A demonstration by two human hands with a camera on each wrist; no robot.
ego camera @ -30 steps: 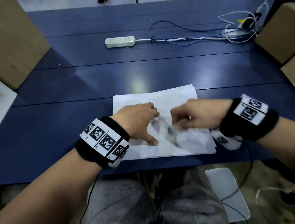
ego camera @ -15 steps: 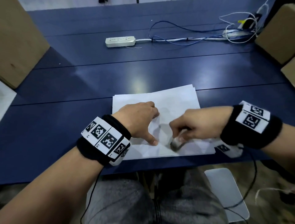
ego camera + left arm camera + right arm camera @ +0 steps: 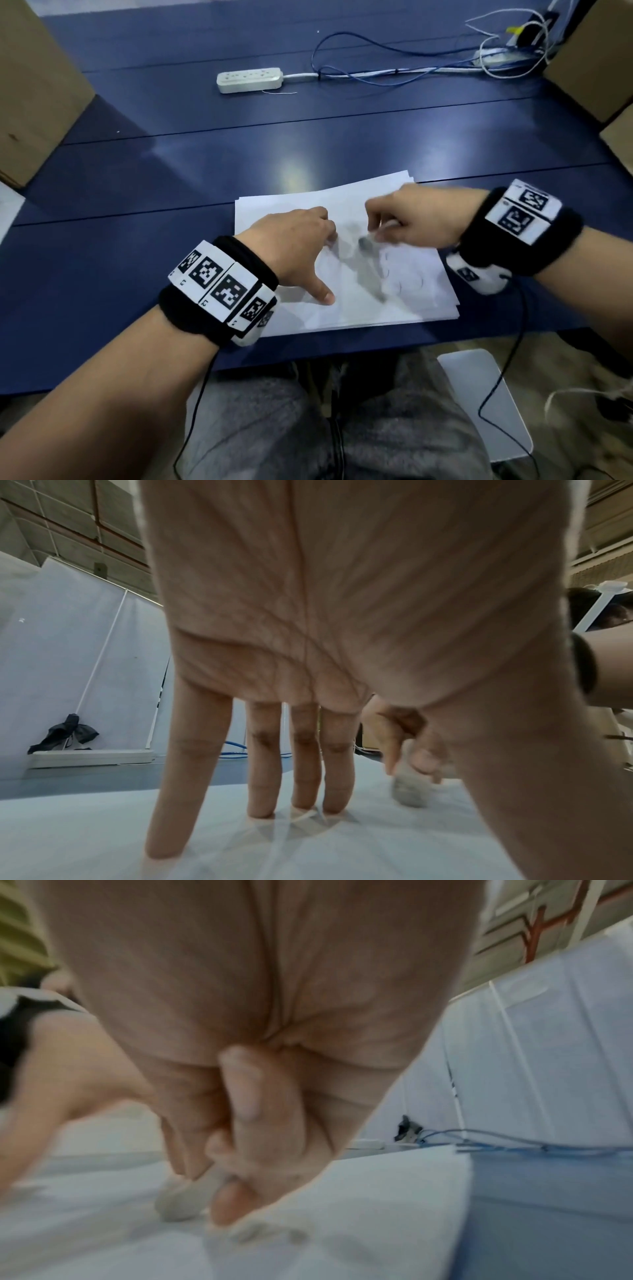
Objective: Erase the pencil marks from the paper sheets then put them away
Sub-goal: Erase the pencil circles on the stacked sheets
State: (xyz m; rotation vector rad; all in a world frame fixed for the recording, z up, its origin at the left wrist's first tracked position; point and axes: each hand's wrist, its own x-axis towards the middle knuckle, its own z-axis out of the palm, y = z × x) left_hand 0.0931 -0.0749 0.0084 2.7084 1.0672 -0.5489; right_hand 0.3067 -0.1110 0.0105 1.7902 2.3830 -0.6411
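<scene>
While the left hand (image 3: 294,246) props itself on straight, spread fingers (image 3: 304,767) pressing the stack of paper sheets (image 3: 404,294) near the table's (image 3: 102,260) front edge, the right hand (image 3: 414,219) arches beside it, fingertips pinching a grey eraser (image 3: 365,242) against the top sheet.

We see a blue table (image 3: 171,164) under everything; at twelve o'clock lies a white power strip (image 3: 250,79), its cable running toward tangled blue and white wires (image 3: 493,58) at two o'clock; cardboard boxes stand at ten o'clock (image 3: 34,96) and at three o'clock (image 3: 596,68).
</scene>
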